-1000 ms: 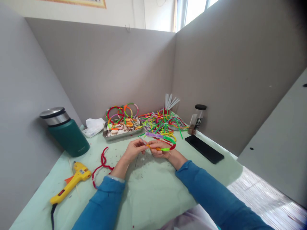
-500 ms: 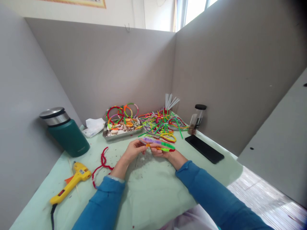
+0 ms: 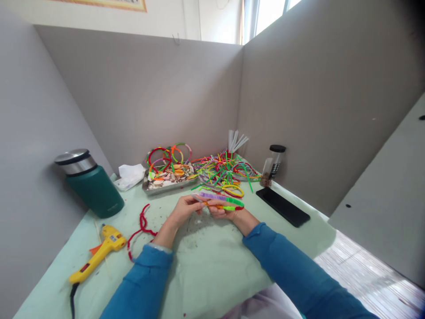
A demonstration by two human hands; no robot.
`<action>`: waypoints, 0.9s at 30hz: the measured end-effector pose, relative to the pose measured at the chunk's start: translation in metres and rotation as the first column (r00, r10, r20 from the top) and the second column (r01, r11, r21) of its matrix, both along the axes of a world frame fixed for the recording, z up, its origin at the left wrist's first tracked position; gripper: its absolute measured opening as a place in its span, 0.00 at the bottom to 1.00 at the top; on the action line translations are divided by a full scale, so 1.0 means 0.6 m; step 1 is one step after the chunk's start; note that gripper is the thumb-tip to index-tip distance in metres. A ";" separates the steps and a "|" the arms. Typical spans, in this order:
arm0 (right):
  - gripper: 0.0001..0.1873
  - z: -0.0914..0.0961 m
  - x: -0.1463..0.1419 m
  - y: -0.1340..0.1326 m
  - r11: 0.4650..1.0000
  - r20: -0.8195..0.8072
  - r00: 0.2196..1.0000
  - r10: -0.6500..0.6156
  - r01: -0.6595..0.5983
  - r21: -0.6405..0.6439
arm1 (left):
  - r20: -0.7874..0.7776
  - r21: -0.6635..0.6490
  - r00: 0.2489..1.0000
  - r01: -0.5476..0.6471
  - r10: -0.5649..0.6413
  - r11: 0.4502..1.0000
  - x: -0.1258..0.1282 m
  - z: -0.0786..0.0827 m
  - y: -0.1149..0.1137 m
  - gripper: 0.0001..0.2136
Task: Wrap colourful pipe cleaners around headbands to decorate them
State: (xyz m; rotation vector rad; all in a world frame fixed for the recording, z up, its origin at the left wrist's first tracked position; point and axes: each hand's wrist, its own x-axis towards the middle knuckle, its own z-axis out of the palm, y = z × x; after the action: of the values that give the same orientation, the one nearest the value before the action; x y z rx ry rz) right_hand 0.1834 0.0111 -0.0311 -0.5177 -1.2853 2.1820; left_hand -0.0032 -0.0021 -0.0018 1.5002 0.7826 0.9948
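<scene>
Both my hands hold one ring wrapped in coloured pipe cleaners (image 3: 217, 197), raised over the table and seen nearly edge-on. Purple and green sections lie along its far side; orange, lime and red show on the near side. My left hand (image 3: 185, 212) pinches the ring's left end, where a greyish stretch shows. My right hand (image 3: 226, 212) has its fingers curled round the near side. To the left of my left forearm lies a loose red pipe cleaner (image 3: 143, 223), bent and crossed over itself.
A yellow glue gun (image 3: 99, 253) lies at left, near a tilted green bottle (image 3: 94, 188). Behind my hands are a metal tray (image 3: 171, 189) of shells and rings, and heaped pipe cleaners (image 3: 226, 172). At right are a black phone (image 3: 283, 207) and a clear bottle (image 3: 274, 164).
The ring has shifted very slightly to the right and down in my hands. Both hands keep their grip, and the other things have stayed in place.
</scene>
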 end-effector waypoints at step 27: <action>0.12 0.017 -0.029 -0.008 0.934 -0.064 0.934 -0.350 0.354 0.050 | 0.067 0.070 0.956 -0.290 0.285 0.955 0.006 -0.014 0.017 0.14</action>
State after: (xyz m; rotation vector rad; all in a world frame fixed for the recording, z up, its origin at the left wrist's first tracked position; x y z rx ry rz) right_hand 0.1662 0.0063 -0.0207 -0.6092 -1.1275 1.8412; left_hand 0.0005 0.0083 -0.0104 1.4435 0.9492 1.2927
